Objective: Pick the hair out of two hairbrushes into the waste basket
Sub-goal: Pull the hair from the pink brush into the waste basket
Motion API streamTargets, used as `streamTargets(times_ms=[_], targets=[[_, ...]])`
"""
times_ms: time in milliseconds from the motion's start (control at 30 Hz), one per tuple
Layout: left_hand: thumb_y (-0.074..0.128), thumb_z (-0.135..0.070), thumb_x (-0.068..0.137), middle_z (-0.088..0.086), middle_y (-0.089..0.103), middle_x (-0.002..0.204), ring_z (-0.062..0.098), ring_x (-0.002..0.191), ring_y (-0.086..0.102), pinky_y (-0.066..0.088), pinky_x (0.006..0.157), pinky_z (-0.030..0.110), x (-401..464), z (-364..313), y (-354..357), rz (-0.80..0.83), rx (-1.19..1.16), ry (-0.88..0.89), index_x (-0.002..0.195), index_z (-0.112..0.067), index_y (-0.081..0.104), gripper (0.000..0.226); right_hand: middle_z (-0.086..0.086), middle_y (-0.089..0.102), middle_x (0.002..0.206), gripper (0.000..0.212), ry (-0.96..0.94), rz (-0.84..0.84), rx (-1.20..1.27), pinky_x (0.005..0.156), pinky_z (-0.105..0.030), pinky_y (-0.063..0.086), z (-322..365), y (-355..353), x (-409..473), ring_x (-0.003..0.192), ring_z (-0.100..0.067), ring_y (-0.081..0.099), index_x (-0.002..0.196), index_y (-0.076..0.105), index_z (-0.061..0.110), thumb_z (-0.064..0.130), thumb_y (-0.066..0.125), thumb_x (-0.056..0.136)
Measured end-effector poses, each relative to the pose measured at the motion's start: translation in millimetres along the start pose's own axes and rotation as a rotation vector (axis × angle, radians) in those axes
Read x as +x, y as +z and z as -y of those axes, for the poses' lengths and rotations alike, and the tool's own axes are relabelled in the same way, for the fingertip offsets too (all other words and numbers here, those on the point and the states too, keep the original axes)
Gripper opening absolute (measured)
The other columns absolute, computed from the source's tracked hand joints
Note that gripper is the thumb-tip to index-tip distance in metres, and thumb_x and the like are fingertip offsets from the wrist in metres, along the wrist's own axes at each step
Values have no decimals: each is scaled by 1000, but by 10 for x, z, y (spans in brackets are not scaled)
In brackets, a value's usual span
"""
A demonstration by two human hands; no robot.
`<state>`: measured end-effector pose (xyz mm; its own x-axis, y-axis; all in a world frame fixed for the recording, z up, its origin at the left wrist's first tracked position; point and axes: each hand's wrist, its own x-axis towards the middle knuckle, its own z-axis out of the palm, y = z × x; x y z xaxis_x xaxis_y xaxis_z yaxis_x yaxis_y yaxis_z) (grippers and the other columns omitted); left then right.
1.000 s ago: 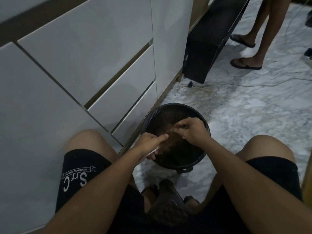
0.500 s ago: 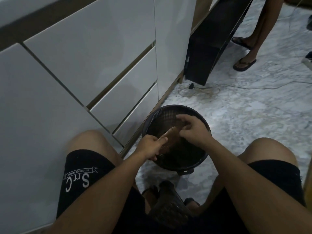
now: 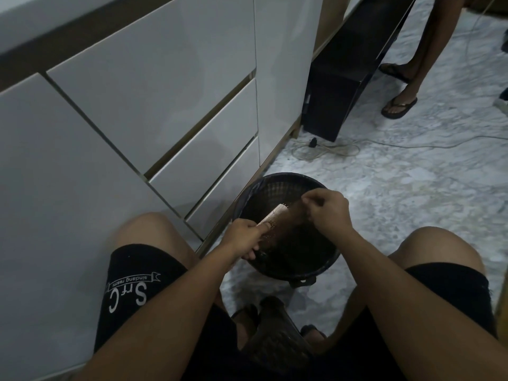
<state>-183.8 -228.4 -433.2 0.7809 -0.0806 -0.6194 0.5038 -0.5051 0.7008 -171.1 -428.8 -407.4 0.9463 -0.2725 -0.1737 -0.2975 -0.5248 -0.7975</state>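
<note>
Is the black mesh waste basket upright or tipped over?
Upright: the black mesh waste basket stands on the marble floor, its round opening facing up.

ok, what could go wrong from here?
1. The right hand pinches at the far end of the hairbrush near the waste basket rim; loose hair could drift onto the floor.
2. The left hand alone holds the brush; a hard tug might twist it loose.

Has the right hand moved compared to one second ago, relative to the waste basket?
Yes. The right hand has shifted from near the middle of the waste basket toward its right rim, pulling away from the hairbrush.
</note>
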Motion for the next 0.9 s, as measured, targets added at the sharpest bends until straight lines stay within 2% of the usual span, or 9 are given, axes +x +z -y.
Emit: streamTargets(times_ms=[133,233,333,433,533,600,700,800,900], targets=[[56,-42,95,8,61,65,19,45,55,39,42,22,-22,-31,28,1,2,8,82,-12,67,35,1,61,115,33,-91,197,-97,92,-23,41,-2,25,-59,106,-12,55,116,67,24,14,69,84],[57,-38,92,8,61,65,19,44,54,38,46,25,-32,-68,50,10,-39,-3,88,-4,69,37,-1,51,129,48,-174,353,-200,101,-25,38,-30,75,-105,118,-16,50,124,62,32,15,73,81],[63,-31,86,8,61,66,20,45,52,37,50,26,-54,-64,58,16,-105,-18,88,-3,69,28,-1,61,120,25,-233,271,-255,95,-22,41,-27,99,-115,111,-16,57,108,74,23,13,69,85],[66,-31,88,5,61,66,16,46,53,39,48,24,-39,-35,38,42,-72,-11,95,-5,70,27,-2,72,105,24,-140,106,-161,86,-20,42,33,39,-90,93,-11,60,101,76,17,5,61,88],[65,-31,90,4,62,66,13,44,53,39,46,24,-17,-15,26,50,-40,-4,94,-7,70,25,-4,75,96,34,-4,6,-55,90,-34,54,21,-10,-29,88,-17,66,96,77,18,-2,54,82],[65,-32,90,5,62,68,13,44,52,38,47,25,-17,-12,31,37,-62,-7,94,-7,70,26,-1,74,92,36,80,-29,-12,83,-44,58,-9,-31,-1,86,-24,69,91,76,25,0,52,81],[64,-33,90,5,62,69,13,44,52,39,47,25,-24,-15,30,29,-55,0,94,-6,69,27,4,69,95,35,127,12,-1,80,-45,59,-48,-22,16,89,-23,68,90,71,32,4,52,79],[64,-31,90,4,64,70,12,45,55,42,49,26,-19,-29,24,27,-26,17,94,-9,68,23,5,63,105,39,97,162,40,82,-32,52,-17,-13,-26,102,-18,60,109,66,21,3,58,76],[64,-24,85,3,65,72,14,51,59,45,50,27,-27,-52,26,6,2,65,86,-16,65,8,6,63,104,35,74,272,165,73,-26,43,53,-5,-82,100,-15,58,108,64,21,20,60,73]])
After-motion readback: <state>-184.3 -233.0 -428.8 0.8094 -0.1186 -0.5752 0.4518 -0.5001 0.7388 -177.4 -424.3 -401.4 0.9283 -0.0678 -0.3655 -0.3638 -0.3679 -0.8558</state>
